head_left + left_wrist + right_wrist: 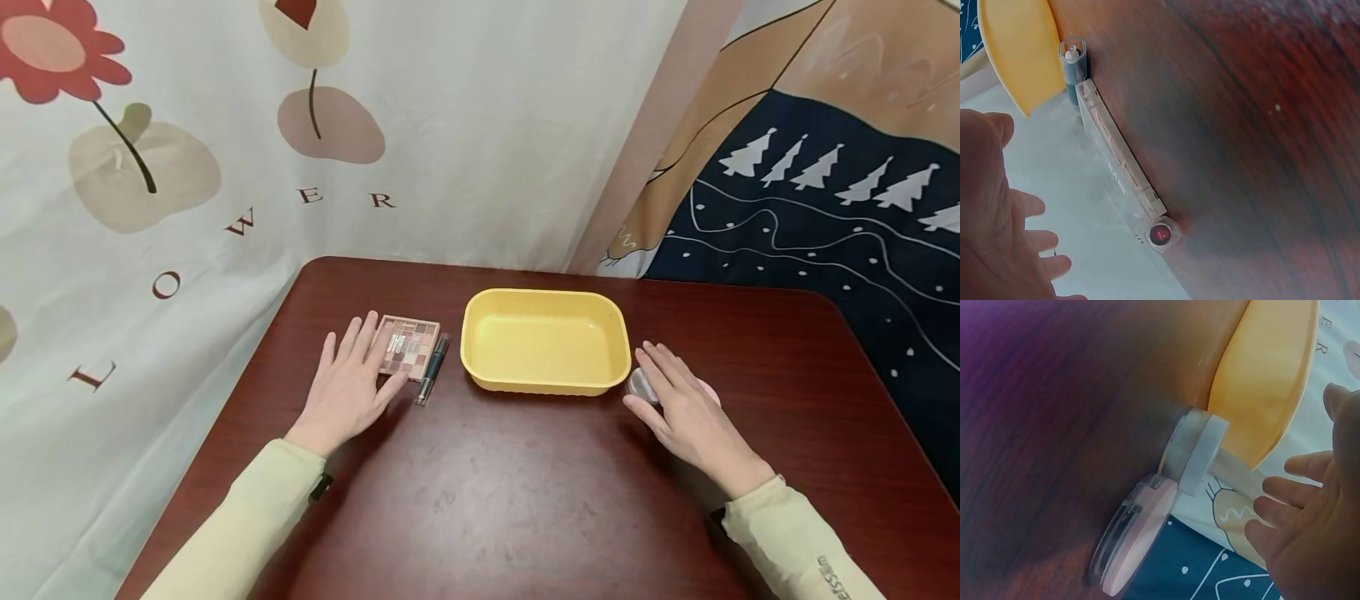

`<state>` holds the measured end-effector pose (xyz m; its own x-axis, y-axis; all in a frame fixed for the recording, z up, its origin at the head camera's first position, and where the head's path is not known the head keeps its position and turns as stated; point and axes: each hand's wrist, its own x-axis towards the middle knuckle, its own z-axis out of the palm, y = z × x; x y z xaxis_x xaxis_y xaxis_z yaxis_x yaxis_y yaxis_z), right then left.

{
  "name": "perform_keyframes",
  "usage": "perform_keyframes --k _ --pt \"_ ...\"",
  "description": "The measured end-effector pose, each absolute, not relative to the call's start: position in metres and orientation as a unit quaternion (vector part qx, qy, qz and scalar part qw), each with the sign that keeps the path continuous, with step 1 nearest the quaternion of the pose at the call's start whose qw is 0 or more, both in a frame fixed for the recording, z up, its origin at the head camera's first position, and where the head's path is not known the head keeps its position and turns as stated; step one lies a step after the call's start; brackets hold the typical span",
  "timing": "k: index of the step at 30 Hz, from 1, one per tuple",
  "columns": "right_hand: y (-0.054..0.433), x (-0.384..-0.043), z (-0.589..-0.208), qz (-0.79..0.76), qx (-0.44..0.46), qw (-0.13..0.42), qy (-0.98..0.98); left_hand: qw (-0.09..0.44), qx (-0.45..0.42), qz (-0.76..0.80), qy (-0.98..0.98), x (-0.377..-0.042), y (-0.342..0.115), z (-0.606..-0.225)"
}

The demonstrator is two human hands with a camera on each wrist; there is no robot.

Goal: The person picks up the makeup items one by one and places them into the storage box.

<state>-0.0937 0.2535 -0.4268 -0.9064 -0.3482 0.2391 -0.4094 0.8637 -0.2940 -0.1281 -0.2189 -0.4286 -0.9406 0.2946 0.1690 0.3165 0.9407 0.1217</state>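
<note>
My left hand [348, 392] hovers with fingers spread over the left edge of an eyeshadow palette [420, 348]. Beside the palette lies a slim dark tube with clear ends [432, 368]. In the left wrist view, a small clear container with a dark red centre [1160, 234] sits at the palette's other end; the hand hides it from the head view. Over on the right, my right hand [686, 408] is held flat above a round jar with a pale lid [1205, 453] and a pink round compact [1141, 537]. Neither hand grips anything.
Between the hands stands a yellow rectangular basin [546, 387], towards the back of the dark red-brown table [510, 500]. A white curtain with flower prints [480, 125] hangs behind the table, and a navy cloth with white trees [825, 217] hangs at the right.
</note>
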Motion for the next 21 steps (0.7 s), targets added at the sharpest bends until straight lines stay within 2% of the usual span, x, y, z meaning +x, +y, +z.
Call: perform_keyframes --k 11,21 --pt "0.250 -0.096 -0.430 0.200 0.197 0.086 -0.956 0.064 -0.124 -0.084 -0.987 -0.132 -0.230 -0.427" --pt "0.248 -0.094 -0.429 0.218 0.182 0.084 -0.955 0.100 -0.117 -0.083 -0.985 -0.132 -0.236 -0.429"
